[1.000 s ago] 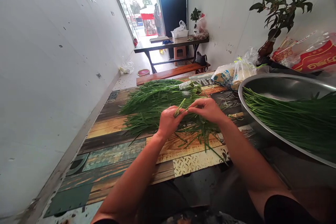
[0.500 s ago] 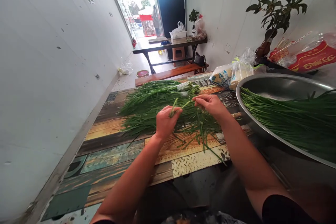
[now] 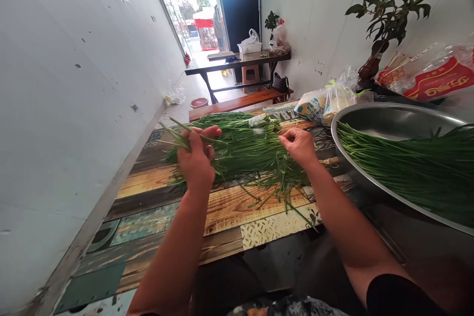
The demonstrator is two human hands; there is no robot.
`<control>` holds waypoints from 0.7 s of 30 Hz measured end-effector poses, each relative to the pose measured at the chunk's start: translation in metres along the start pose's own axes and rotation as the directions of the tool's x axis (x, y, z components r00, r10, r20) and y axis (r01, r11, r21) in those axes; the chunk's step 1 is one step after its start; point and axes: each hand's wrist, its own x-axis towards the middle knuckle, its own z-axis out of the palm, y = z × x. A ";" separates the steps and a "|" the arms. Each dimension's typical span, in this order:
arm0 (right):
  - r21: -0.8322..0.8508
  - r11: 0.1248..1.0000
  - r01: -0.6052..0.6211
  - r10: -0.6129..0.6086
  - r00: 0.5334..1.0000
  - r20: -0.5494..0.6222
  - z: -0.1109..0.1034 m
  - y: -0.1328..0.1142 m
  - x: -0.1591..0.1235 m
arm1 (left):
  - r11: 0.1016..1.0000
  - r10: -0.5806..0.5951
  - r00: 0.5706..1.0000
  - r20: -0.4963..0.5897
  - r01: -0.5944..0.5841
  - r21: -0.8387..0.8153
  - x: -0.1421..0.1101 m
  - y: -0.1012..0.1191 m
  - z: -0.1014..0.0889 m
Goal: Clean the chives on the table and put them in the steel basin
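My left hand [image 3: 196,155] is closed around a few garlic chives [image 3: 174,134], whose pale ends poke out to the left. It hovers over the left part of a large pile of garlic chives [image 3: 244,140] on the table. My right hand [image 3: 299,148] has thumb and forefinger pinched together beside the stem ends of that pile. Whatever sits in the pinch, if anything, is too small to name. Below it lies a loose heap of chive scraps [image 3: 283,177]. A white band wraps the stems of a bundle at the back.
To the right stands a big metal bowl [image 3: 355,168] holding many long chives. Behind it are a plastic bag [image 3: 314,107] and a potted plant [image 3: 394,19]. A bench [image 3: 237,103] and a second table [image 3: 252,60] stand farther back; a white wall [image 3: 74,108] runs along the left.
My left hand has swung left, away from my right hand, carrying chives with it. My right hand has barely moved and stays pinched.
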 end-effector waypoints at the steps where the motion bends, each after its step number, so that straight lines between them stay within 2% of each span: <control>1: 0.051 0.998 -0.021 0.019 0.999 0.037 0.001 -0.001 0.000 | 1.000 0.026 0.999 -0.038 -0.027 -0.003 0.004 0.008 -0.001; 4: 0.170 0.983 -0.062 0.028 0.980 0.198 0.002 -0.006 0.000 | 0.990 0.139 0.975 -0.171 -0.137 0.021 0.019 0.034 -0.007; 6: 0.064 0.997 -0.042 0.024 0.965 0.263 -0.001 -0.009 -0.001 | 0.953 0.303 0.918 -0.256 -0.290 0.091 0.028 0.048 -0.011; 7: -0.026 1.000 -0.013 0.019 0.964 0.266 -0.004 -0.010 -0.003 | 0.912 0.408 0.870 -0.277 -0.378 0.159 0.032 0.053 -0.013; 9: -0.184 0.981 0.064 -0.017 0.969 0.248 -0.012 -0.009 -0.009 | 0.782 0.619 0.739 -0.264 -0.549 0.296 0.037 0.056 -0.018; 11: -0.247 0.962 0.115 -0.061 0.975 0.215 -0.022 -0.004 -0.017 | 0.622 0.766 0.624 -0.154 -0.660 0.422 0.039 0.047 -0.025; 12: -0.254 0.961 0.112 -0.065 0.980 0.189 -0.027 -0.002 -0.021 | 0.552 0.791 0.610 -0.048 -0.678 0.485 0.038 0.040 -0.029; 14: -0.269 0.961 0.058 -0.021 0.990 0.137 -0.033 0.003 -0.025 | 0.460 0.704 0.686 0.186 -0.640 0.616 0.034 0.020 -0.036; 15: -0.293 0.956 0.020 0.015 0.993 0.116 -0.035 0.004 -0.025 | 0.379 0.629 0.707 0.324 -0.643 0.666 0.030 0.008 -0.038; 17: -0.383 0.922 -0.054 0.089 0.993 0.074 -0.036 0.003 -0.020 | 0.195 0.502 0.668 0.549 -0.706 0.681 0.020 -0.013 -0.038; 18: -0.436 0.896 -0.079 0.116 0.991 0.059 -0.036 0.002 -0.015 | 0.139 0.428 0.647 0.631 -0.737 0.662 0.015 -0.022 -0.036; 21: -0.546 0.836 -0.061 0.132 0.987 0.091 -0.030 -0.001 0.004 | 0.070 0.260 0.552 0.792 -0.829 0.555 0.001 -0.041 -0.027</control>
